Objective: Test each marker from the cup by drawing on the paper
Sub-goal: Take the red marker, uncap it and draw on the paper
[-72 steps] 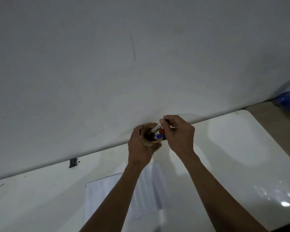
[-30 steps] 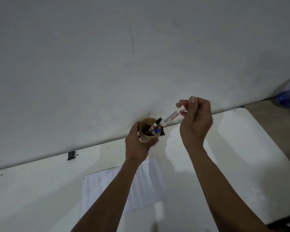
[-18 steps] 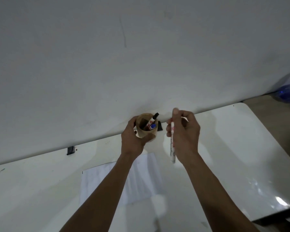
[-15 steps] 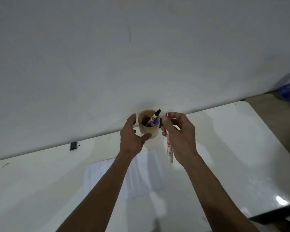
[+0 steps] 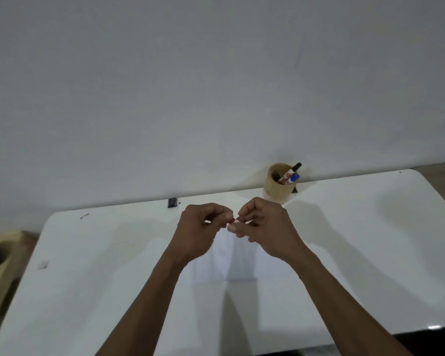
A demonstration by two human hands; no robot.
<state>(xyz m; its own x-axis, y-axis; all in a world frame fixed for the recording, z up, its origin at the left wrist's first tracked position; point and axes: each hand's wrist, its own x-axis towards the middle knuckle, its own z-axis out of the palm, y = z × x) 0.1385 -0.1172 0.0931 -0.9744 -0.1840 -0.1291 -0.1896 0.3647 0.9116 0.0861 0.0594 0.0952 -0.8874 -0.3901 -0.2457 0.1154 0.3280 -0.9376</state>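
Observation:
A brown cup [image 5: 278, 188] stands at the table's far edge against the wall, holding a black-capped marker [image 5: 290, 171] and a blue-capped marker [image 5: 293, 179]. Above the white paper [image 5: 242, 258], my left hand [image 5: 199, 227] and my right hand [image 5: 263, 226] meet fingertip to fingertip on a red marker [image 5: 232, 221]. Only a small red and white bit of it shows between the fingers; the rest is hidden inside both fists. My left fingers pinch its red end.
The white table [image 5: 344, 253] runs along a plain wall, with a small black clip [image 5: 172, 202] at its far edge. A wooden piece of furniture [image 5: 0, 263] sits off the left edge. The table's front edge shows at lower right.
My left hand let go of the cup and came to the red marker in my right hand. Both hands moved toward me, over the paper. The view shifted left.

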